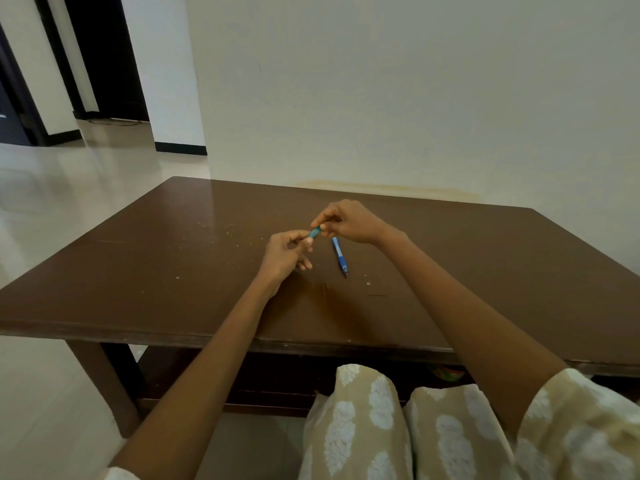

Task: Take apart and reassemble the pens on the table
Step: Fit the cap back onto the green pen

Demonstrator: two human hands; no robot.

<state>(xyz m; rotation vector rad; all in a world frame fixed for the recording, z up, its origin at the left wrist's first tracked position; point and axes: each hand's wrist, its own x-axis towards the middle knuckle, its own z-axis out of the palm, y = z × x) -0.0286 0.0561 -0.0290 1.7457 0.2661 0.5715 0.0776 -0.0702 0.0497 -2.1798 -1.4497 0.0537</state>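
Head view, item one: a blue pen [339, 255] is lying flat on the brown table [173, 258], near the middle of the top and just to the right of the hands, its dark tip pointing toward the near edge; nothing is covering it except the right hand hanging over its far end. Item two: a teal pen [315, 232] is being held in the air above the middle of the table, between the two hands, with only a short stretch of barrel showing and both ends hidden by fingers. Item three: the left hand [285, 254] is reaching in from the near edge, palm turned inward, thumb and forefinger pinching the lower end of the teal pen while the other fingers are curling loosely beneath. Item four: the right hand [349, 221] is coming in from the right, knuckles up, its fingertips pinching the upper end of the same pen. Both forearms are stretching bare across the near edge, patterned beige sleeves [585, 427] showing at the elbows. Item five: the table top is showing pale specks and a worn patch; a lower shelf is sitting beneath. Pale wall [415, 98] is standing behind the far edge, glossy tiled floor [69, 188] and dark doorways at far left.
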